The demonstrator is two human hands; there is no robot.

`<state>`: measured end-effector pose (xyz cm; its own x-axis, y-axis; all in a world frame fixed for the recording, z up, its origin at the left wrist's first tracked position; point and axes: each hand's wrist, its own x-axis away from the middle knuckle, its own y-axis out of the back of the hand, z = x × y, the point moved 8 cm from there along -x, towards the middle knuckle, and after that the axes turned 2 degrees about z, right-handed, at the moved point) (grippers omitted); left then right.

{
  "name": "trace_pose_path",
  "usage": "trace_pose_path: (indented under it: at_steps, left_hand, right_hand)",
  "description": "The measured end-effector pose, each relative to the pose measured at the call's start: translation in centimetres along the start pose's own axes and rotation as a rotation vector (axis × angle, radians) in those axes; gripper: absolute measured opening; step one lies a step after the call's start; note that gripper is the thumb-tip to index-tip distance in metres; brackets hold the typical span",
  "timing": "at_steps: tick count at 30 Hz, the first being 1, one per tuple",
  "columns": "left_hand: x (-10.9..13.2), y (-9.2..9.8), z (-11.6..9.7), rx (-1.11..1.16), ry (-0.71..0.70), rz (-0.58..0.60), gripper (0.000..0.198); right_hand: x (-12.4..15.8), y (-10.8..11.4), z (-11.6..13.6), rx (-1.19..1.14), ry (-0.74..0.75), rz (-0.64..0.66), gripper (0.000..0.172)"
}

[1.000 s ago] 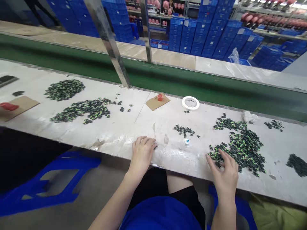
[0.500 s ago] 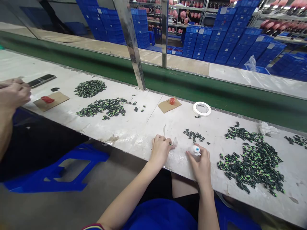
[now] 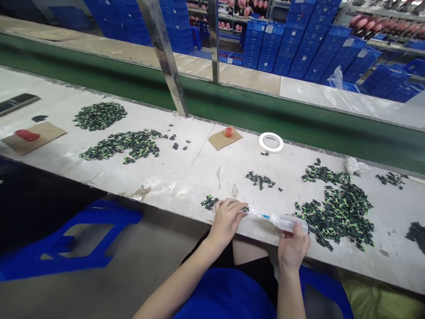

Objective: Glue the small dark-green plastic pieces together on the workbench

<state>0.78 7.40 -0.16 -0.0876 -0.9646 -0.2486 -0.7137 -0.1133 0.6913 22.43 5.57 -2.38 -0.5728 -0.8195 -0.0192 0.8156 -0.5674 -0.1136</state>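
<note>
Between the thumb and fingers of my left hand [image 3: 228,217] is a small black-and-green part [image 3: 245,209], pinched just above the white table. My right hand [image 3: 294,245] is closed around a white squeeze bottle [image 3: 288,223] lying nearly level. Its thin blue tip [image 3: 265,216] points left at the pinched part, a short gap apart. Beside my left fingers sits a little cluster of the same parts [image 3: 209,202]. A scattered group of dark parts [image 3: 260,180] lies beyond the bottle, and a large pile [image 3: 345,212] spreads to its right.
Farther back lie a tape roll [image 3: 271,142] and a red cap [image 3: 229,132] on cardboard [image 3: 217,141]. More piles [image 3: 124,145] are at the left. A metal post [image 3: 166,62] rises at the table's back edge, before a green belt [image 3: 239,102]. Blue crates [image 3: 302,40] stand beyond.
My right hand has swung the bottle from upright-looking to nearly level, tip toward my left hand. The left hand now shows a small part in its pinch. Another person's hands have left the view.
</note>
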Motion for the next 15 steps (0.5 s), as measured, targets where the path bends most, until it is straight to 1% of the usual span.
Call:
trace_pose_path:
  at_steps: [3, 7, 10, 15]
  left_hand:
    - [0.2, 0.1, 0.2, 0.028, -0.003, -0.048, 0.014]
    - [0.4, 0.2, 0.2, 0.023, -0.009, -0.112, 0.009]
    - [0.5, 0.3, 0.1, 0.004, -0.007, -0.126, 0.009]
    - [0.5, 0.5, 0.0, -0.01, 0.006, -0.121, 0.011]
  right_hand:
    - [0.7, -0.8, 0.7, 0.197, 0.037, 0.039, 0.042]
    - [1.8, -1.9, 2.1, 0.405, 0.169, 0.076, 0.041]
    - [2.4, -2.4, 2.7, 0.483, 0.251, 0.083, 0.039]
    - [2.4, -2.7, 3.0, 0.533, 0.311, 0.076, 0.041]
